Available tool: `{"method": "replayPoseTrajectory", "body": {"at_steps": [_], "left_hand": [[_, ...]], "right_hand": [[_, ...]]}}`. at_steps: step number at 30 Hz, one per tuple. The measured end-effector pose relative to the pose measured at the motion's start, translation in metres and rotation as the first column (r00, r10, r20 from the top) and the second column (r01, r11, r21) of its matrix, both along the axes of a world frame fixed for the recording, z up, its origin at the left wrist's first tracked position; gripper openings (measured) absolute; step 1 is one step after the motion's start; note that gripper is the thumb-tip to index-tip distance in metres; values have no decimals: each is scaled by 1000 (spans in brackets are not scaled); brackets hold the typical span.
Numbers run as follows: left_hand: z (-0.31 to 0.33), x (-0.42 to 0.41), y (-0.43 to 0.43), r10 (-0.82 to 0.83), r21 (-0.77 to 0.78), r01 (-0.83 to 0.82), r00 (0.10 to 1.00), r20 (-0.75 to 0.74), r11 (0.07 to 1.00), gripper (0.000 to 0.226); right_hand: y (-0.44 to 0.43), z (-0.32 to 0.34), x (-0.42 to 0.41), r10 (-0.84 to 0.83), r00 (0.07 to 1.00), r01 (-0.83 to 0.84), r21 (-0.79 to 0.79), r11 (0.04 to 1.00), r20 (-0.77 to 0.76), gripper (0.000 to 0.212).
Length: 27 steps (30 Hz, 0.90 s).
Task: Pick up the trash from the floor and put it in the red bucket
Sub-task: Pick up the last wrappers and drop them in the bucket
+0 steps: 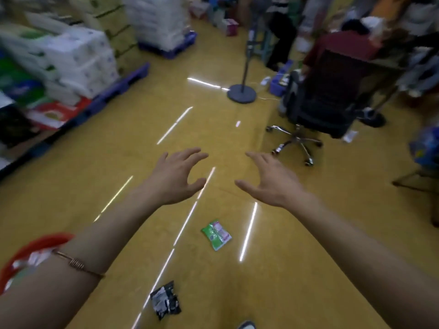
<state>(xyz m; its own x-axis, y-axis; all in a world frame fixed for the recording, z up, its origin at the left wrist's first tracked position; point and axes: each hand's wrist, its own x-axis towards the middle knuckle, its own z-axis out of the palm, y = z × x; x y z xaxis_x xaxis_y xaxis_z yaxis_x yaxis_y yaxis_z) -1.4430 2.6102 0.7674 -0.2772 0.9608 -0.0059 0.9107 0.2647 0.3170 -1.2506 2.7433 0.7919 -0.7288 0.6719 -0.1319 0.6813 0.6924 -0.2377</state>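
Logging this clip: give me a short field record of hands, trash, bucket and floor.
left hand: open, empty, held out above floor
right hand: open, empty, held out above floor
green packet: on floor, below the hands
black packet: on floor, nearer the camera
red bucket: lower left, partly behind left arm, some trash inside
floor: yellow, glossy

Two bare forearms, uncovered by any sleeve, are seen from the wearer's head camera. The left hand [177, 176] and right hand [270, 180] are ungloved, and no rings can be made out. A thin copper-toned wire bangle [77, 263] (coiled tightly at its middle) is worn on the left forearm. A pale shoe tip [247, 325] is glimpsed at the bottom edge.
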Motion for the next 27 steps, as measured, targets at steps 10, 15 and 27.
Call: {"method": "replayPoseTrajectory", "body": {"at_steps": [10,15,27], "left_hand": [[-62,6,-83,456,-104,-447,885,97,889,71],[-118,-5,-124,546,-173,-528,833,85,832,74],[-339,9,-178,845,-292,-794,487,221,534,80]], "right_hand": [[-6,-67,-78,405,911,-393,-140,909,73,77],[-37,-131,-112,481,871,-461,-171,871,101,79],[-79,-336,-167,782,604,-747,-233,622,151,77]]}}
